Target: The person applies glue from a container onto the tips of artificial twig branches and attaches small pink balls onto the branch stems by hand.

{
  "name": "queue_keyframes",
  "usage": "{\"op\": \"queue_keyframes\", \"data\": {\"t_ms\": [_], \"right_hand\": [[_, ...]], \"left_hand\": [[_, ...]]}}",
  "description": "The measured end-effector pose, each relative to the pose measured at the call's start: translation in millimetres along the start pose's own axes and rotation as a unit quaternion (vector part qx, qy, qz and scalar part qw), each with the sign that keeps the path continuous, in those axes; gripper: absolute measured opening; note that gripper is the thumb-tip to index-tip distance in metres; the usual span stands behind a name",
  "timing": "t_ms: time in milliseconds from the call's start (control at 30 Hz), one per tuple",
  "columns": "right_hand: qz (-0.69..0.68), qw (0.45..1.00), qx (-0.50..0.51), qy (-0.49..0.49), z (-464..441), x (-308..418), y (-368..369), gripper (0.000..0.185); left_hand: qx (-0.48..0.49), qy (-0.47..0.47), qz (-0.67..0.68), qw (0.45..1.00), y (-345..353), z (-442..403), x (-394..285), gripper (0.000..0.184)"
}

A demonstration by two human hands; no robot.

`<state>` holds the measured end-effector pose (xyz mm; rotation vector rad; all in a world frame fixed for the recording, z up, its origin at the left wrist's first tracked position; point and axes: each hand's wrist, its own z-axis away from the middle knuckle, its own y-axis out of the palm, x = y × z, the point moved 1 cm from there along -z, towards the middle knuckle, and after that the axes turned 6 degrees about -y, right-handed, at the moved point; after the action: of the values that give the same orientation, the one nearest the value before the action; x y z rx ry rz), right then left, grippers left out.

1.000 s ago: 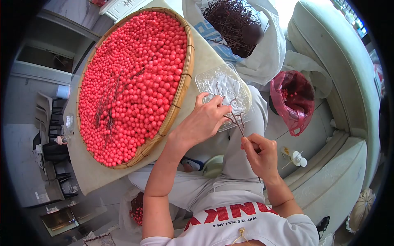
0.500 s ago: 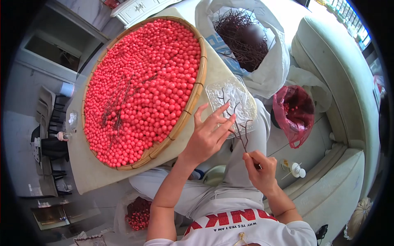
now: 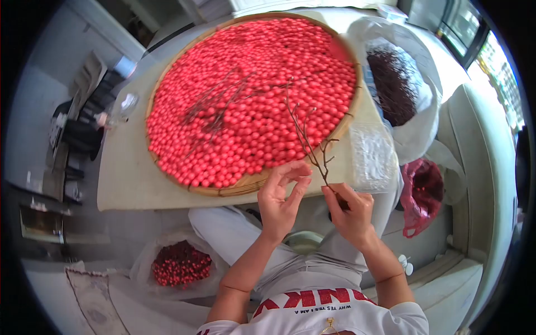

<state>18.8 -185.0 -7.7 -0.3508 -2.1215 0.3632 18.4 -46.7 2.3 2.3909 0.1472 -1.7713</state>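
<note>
A dark, branching twig (image 3: 316,159) rises from my right hand (image 3: 352,212), which pinches its lower stem between thumb and fingers. Its upper branches overlap the near right part of the berry tray, and small pale spots show at a few tips. My left hand (image 3: 281,201) is beside the stem, fingers loosely curled and thumb apart, with nothing visible in it. Beyond both hands lies a round bamboo tray (image 3: 254,181) full of round red berries (image 3: 251,128). Several thin dark twigs (image 3: 220,109) lie on top of the berries.
A clear plastic tray (image 3: 371,159) rests at the table's (image 3: 125,187) right edge. Behind it, a white bag (image 3: 427,134) holds many dark twigs. A pink bag (image 3: 416,215) stands on the floor at right; a bag of red-berried stems (image 3: 181,265) sits at lower left.
The view has shifted, so the berry tray now appears further right. My left hand has come down from the twig's upper branches to beside its stem. My right hand still holds the twig.
</note>
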Motion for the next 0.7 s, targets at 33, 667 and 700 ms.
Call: {"op": "queue_keyframes", "data": {"t_ms": [33,667,700], "right_hand": [[0.01,1.0,0.009,-0.021,-4,4,10,0.006],[0.113,0.972,0.148,-0.144,-68,2,84,0.008],[0.134,0.961,0.173,-0.167,-73,-3,91,0.007]], "left_hand": [[-0.023,-0.057,0.076,0.995,-7,1,-2,0.022],[-0.018,-0.196,0.329,0.924,-128,2,26,0.015],[-0.013,-0.192,0.341,0.92,-131,1,25,0.015]]}}
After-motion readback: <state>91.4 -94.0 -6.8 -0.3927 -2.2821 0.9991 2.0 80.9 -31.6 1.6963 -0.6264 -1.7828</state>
